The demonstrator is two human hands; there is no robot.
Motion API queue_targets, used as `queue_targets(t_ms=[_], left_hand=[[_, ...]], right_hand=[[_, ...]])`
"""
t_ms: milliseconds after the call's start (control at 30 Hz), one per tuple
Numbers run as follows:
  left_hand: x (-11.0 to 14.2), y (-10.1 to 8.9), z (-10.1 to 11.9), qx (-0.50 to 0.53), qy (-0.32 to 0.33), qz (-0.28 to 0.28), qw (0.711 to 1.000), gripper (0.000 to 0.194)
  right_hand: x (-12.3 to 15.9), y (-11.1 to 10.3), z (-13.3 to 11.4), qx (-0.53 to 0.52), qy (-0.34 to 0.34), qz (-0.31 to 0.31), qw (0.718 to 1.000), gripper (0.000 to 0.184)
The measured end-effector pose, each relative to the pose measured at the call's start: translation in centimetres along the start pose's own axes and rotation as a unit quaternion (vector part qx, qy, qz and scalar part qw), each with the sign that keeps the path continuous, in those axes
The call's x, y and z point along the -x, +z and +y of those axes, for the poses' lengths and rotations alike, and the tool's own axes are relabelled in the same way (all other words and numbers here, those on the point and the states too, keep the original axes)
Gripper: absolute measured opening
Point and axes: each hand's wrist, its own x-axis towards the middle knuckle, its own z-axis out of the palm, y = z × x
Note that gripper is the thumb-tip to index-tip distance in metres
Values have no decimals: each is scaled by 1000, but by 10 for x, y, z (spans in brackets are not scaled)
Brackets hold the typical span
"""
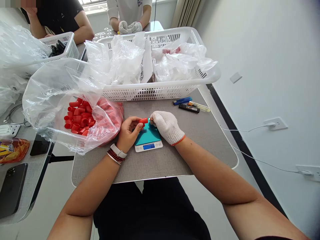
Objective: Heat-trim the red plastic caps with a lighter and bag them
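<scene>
Red plastic caps [77,115] pile up at the left of our table [207,143], heaped inside a clear plastic bag [47,106] that lies open, and a black phone [11,190] sits off to the far left. Moving right, we've got our bare left hand [128,133] with its fingers curled, pinching one red cap [143,121] between fingertips and thumb. That cap is held just above a digital scale [148,146] topped with a teal pad [148,134], not resting on it. Our right hand [166,126], in a white knit glove with an orange cuff, presses its fingertips against the cap's far end, so both hands meet right over the pad. Further right lie a blue marker [182,100], a black marker [189,108] and a clear tube [200,106]. Behind it all, a white plastic basket [155,91] overflows with clear bags, and beyond that, a co-worker's gloved hands [130,27] are pressed together.
</scene>
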Motion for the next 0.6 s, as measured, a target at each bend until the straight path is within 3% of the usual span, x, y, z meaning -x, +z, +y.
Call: queue_targets(t_ms=[200, 400, 600], left_hand=[[-1, 1, -6, -1, -4, 45, 999, 33], [-1, -1, -1, -76, 29, 25, 996, 25], [0, 0, 2, -11, -11, 9, 1000, 31]], right_hand=[[0, -1, 0, -8, -9, -9, 1000, 43], [-1, -2, 0, -3, -2, -7, 1000, 46], [-1, -1, 0, 19, -7, -9, 1000, 46]])
